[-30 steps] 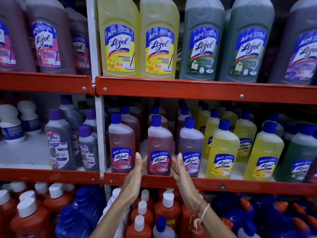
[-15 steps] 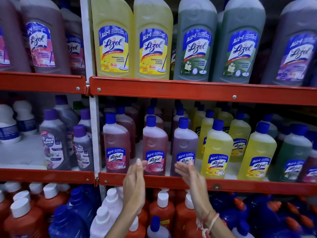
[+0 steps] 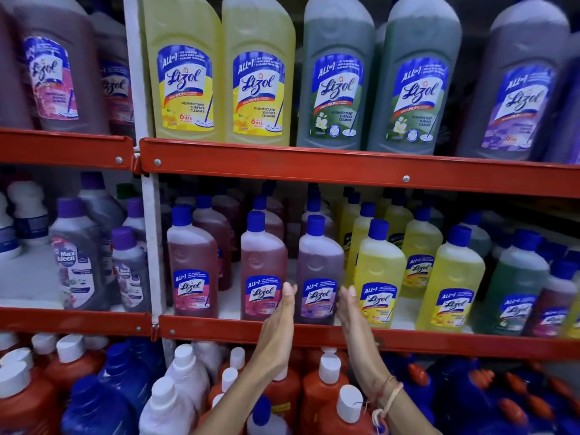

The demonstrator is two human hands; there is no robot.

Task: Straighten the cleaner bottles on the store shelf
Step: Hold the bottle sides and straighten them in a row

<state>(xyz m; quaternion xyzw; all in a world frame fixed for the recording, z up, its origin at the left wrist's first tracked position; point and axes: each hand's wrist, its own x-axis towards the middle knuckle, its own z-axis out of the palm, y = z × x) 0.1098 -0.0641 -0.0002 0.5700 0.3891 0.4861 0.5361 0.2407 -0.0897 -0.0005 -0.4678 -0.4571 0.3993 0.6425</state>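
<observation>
On the middle shelf, a row of small blue-capped Lizol bottles stands upright behind the orange front rail. Left to right they are two pink ones, a purple one, then yellow ones. My left hand is flat, its fingertips at the purple bottle's left side, in the gap beside the pink bottle. At the purple bottle's right side my right hand is also flat, palm inward. Both palms flank the bottle; neither hand curls around it.
Large yellow, green and purple Lizol bottles fill the top shelf. The lower shelf holds orange bottles with white caps and blue jugs. A white upright post divides off the left bay, which holds Max Kleen bottles.
Both hands have shifted right, from either side of the middle pink bottle to either side of the purple bottle. The view has also moved closer.
</observation>
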